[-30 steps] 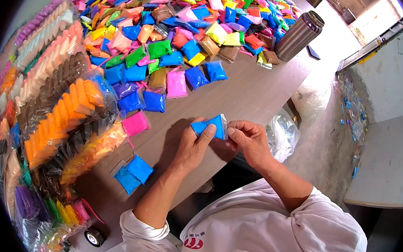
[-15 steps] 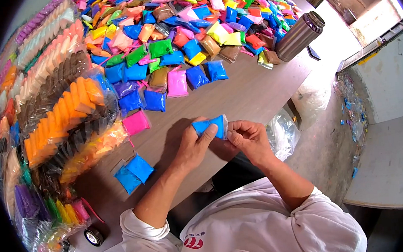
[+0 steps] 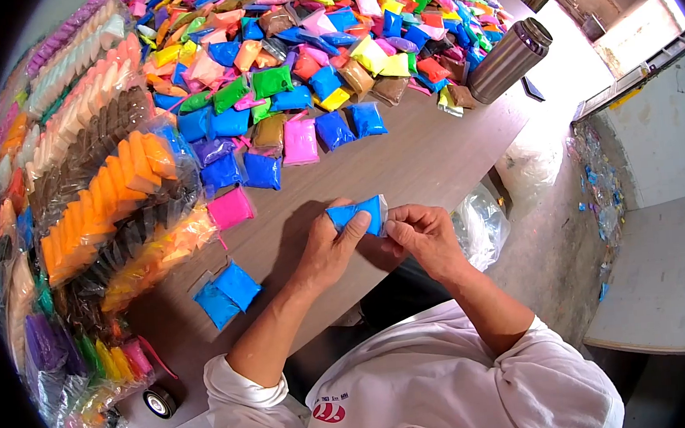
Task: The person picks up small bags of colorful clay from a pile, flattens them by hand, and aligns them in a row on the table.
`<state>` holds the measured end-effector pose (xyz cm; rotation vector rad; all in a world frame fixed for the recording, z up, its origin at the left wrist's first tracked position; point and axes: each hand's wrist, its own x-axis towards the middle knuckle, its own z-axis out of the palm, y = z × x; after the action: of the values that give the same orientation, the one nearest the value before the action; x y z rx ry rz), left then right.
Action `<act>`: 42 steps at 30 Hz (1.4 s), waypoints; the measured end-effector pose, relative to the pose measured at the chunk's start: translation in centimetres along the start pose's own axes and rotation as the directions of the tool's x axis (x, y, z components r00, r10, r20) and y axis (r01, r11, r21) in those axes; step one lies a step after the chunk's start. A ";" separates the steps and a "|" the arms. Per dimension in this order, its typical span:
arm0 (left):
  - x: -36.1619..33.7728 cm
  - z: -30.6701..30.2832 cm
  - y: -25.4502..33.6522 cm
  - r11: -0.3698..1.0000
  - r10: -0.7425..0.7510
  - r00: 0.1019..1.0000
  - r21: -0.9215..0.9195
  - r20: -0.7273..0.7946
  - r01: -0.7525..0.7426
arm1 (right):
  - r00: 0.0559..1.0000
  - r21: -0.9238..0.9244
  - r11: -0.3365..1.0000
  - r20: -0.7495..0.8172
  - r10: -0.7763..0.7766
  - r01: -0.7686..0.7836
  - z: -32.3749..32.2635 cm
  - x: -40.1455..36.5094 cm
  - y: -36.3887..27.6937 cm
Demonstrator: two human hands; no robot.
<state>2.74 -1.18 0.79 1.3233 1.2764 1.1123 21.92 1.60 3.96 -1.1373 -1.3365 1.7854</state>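
Near the table's front edge, my left hand (image 3: pixel 330 245) is closed around a small blue packet (image 3: pixel 354 213), its thumb lying across the front. My right hand (image 3: pixel 423 236) pinches the clear plastic edge at the packet's right end between thumb and fingers. To the left of my left forearm, two blue packets (image 3: pixel 230 293) lie overlapping on the table (image 3: pixel 317 296). A pink packet (image 3: pixel 231 208) rests farther up, beside the bagged rows.
A big heap of colourful packets (image 3: pixel 329 38) covers the far table. Stacked bagged rows (image 3: pixel 108 200) line the left side. A metal thermos (image 3: pixel 511 61) stands at the right, near a dark phone-like object (image 3: pixel 533 89). A tape roll (image 3: pixel 159 402) sits lower left; plastic bags (image 3: pixel 480 229) hang beyond the edge.
Almost nothing differs. The fingers of my right hand have shifted slightly at the packet's edge; my left hand and the packet stay in place.
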 end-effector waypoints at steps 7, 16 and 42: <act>-0.1 0.2 0.1 0.999 0.018 1.000 -0.038 -0.004 -0.018 | 1.000 0.014 1.000 0.005 0.005 -0.005 -0.3 0.1 0.0; -0.1 0.4 0.1 0.997 0.008 1.000 -0.078 -0.005 -0.008 | 0.999 -0.021 0.999 0.023 0.030 -0.030 -0.5 0.2 -0.6; 0.0 0.1 0.2 0.993 0.019 1.000 -0.114 0.022 -0.016 | 0.972 0.125 0.985 0.216 0.089 -0.118 -1.5 0.8 -0.4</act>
<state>2.84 -1.20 1.01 1.2606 1.1690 1.1620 22.95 2.98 3.92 -0.9818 -1.2689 2.0882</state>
